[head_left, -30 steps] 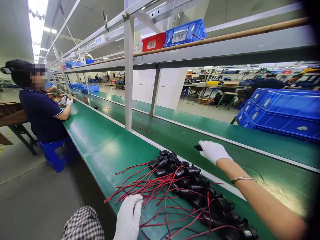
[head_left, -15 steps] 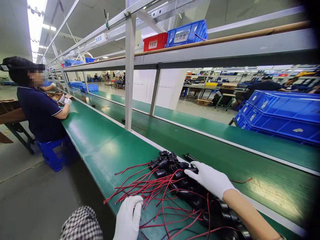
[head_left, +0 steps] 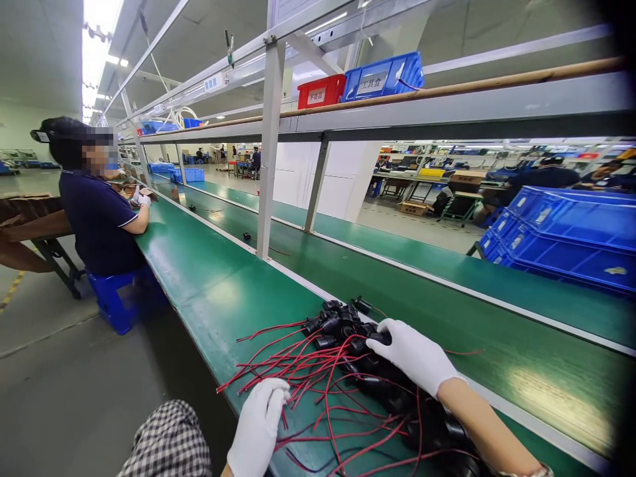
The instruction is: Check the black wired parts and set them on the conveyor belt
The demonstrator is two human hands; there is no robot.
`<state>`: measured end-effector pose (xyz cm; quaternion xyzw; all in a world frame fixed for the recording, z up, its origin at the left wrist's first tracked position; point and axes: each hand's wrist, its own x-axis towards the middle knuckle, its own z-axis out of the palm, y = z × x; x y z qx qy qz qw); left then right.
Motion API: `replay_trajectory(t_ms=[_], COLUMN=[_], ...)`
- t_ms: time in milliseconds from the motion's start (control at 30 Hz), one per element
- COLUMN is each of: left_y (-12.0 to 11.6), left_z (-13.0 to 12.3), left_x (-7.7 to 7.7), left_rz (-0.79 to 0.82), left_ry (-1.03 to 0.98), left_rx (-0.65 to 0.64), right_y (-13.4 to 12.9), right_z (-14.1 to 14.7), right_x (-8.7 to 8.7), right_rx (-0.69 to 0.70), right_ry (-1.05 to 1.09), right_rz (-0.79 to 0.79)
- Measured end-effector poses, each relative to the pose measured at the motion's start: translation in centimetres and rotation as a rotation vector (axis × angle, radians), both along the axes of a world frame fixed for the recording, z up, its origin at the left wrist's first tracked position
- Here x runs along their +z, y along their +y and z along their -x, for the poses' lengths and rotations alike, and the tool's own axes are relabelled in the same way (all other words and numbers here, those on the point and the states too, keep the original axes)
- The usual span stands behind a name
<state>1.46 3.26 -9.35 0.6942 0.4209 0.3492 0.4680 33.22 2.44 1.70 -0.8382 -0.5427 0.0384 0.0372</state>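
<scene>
white-gloved, and just back from over the green belt (head_left: 447, 298): a second ago, holding a dark piece out there in the right hand (head_left: 412, 354); now lowered onto the pile of black parts (head_left: 387, 394). apparently let go of in between: a lone black part (head_left: 362, 305), lying on the belt just beyond the right fingertips, and a little farther off from them than half a second ago. for the work, likely one piece passed on and another being taken up.

as for the grip, right thumb and fingers parted, neither spread wide nor pinched together, astride a black cylinder (head_left: 380, 338) at the pile's belt-side edge. touching, by the look of it; cannot tell if firmly held. rest of the pile ahead of those fingertips and below the palm and wrist, on the green tabletop (head_left: 218, 285). from there, red wires (head_left: 325, 358) fanned toward the left hand (head_left: 261, 424). on that side, hardly shifted over the last second: curled, with thumb close to fingers, right beside the loose wire ends; cannot tell if pinching a strand or merely resting there.
</scene>
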Motion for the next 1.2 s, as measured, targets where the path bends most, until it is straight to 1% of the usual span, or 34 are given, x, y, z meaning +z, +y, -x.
replay_trajectory(t_ms=[67, 100, 167, 233, 300, 367, 400, 433, 467, 500, 567, 633, 700, 767, 833, 900, 1000, 1067, 1200], left_y=[0.0, -0.1, -0.4, -0.6, -0.8, -0.9, -0.9, -0.9, -0.9, -0.9, -0.9, -0.8, -0.7, -0.7, -0.8, -1.1, -1.5, -1.7, -1.7], left_z=[-0.3, -0.5, -1.3, -2.3, -3.2, -3.8, -3.8, -3.7, -3.4, -3.0, -2.1, -1.2, -0.7, -0.7, -1.0, -1.5, -1.8, -1.5, -0.2], left_x=[0.6, 1.0, 2.2, 3.7, 5.2, 6.3, 6.6, 6.9, 7.1, 7.3, 7.9, 8.8, 9.4, 9.7, 9.4, 8.9, 8.6, 9.0, 10.2], left_rz=[-0.034, -0.082, -0.26, -0.504, -0.716, -0.83, -0.835, -0.803, -0.737, -0.638, -0.364, -0.057, 0.204, 0.371, 0.49, 0.567, 0.58, 0.525, 0.357], left_ry=[0.022, 0.044, 0.097, 0.14, 0.148, 0.129, 0.119, 0.112, 0.106, 0.093, 0.005, -0.222, -0.514, -0.775, -0.953, -1.049, -1.057, -0.991, -0.7], left_rx=[0.023, 0.034, 0.055, 0.08, 0.1, 0.088, 0.07, 0.051, 0.03, 0.014, -0.015, -0.101, -0.234, -0.353, -0.418, -0.473, -0.548, -0.551, -0.453], right_y=[-0.1, -0.3, -0.6, -1.1, -1.6, -1.9, -2.0, -2.0, -2.1, -2.1, -2.3, -2.6, -3.2, -3.8, -4.4, -4.8, -5.2, -5.2, -5.1], right_z=[0.6, 1.1, 2.8, 5.4, 8.4, 11.1, 12.2, 12.9, 13.3, 13.5, 13.1, 12.3, 11.7, 11.4, 11.8, 12.5, 13.7, 14.4, 14.9], right_x=[0.7, 1.1, 2.2, 3.4, 4.6, 5.3, 5.5, 5.6, 5.6, 5.4, 4.8, 4.1, 3.5, 3.1, 2.8, 2.5, 2.0, 1.6, 1.2], right_rx=[-0.001, 0.001, 0.025, 0.097, 0.198, 0.287, 0.321, 0.349, 0.381, 0.424, 0.532, 0.62, 0.647, 0.658, 0.72, 0.8, 0.832, 0.818, 0.854], right_ry=[0.023, 0.034, 0.062, 0.111, 0.175, 0.242, 0.271, 0.296, 0.325, 0.359, 0.434, 0.49, 0.468, 0.394, 0.322, 0.28, 0.259, 0.263, 0.234], right_rz=[-0.016, -0.028, -0.064, -0.093, -0.096, -0.077, -0.068, -0.059, -0.054, -0.055, -0.098, -0.215, -0.394, -0.548, -0.637, -0.675, -0.704, -0.71, -0.786])
